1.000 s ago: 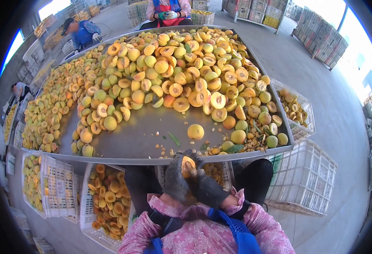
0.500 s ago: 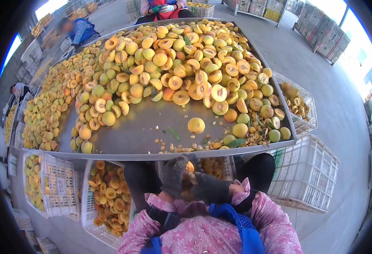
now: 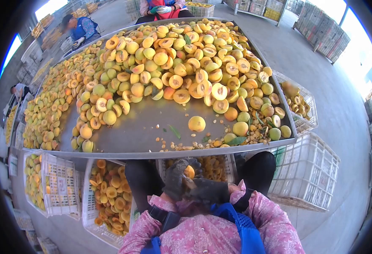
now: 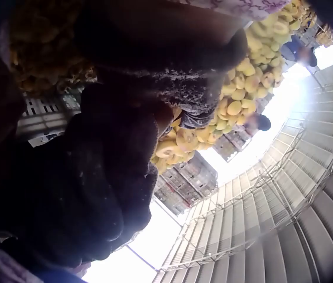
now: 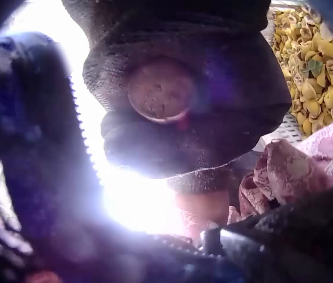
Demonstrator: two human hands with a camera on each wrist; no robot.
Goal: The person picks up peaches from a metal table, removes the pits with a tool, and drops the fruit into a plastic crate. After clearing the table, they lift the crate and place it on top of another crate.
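Note:
Both hands wear dark gloves and meet in front of the lap, just below the table edge. My left hand (image 3: 175, 180) grips a yellow peach piece (image 3: 189, 171), its rounded orange side showing between the fingers. Close against it, my right hand (image 3: 211, 190) has its fingers curled round a slender tan thing (image 3: 189, 183) that points at the fruit; I cannot tell what it is. In the right wrist view a round peach face (image 5: 160, 91) shows in the left glove (image 5: 231, 112). Dark gloves hide most of the contact in the left wrist view.
A metal-rimmed table (image 3: 143, 155) bears a large heap of whole and halved peaches (image 3: 164, 63). One peach (image 3: 197, 124) lies apart, near scattered pits (image 3: 181, 147). Below stands a crate of peach halves (image 3: 88, 211); a white crate (image 3: 306, 173) is at right. Other people sit around the table.
The hands have drawn slightly down toward the body and turned the peach piece, so its cut side no longer faces up. The head view has shifted a little.

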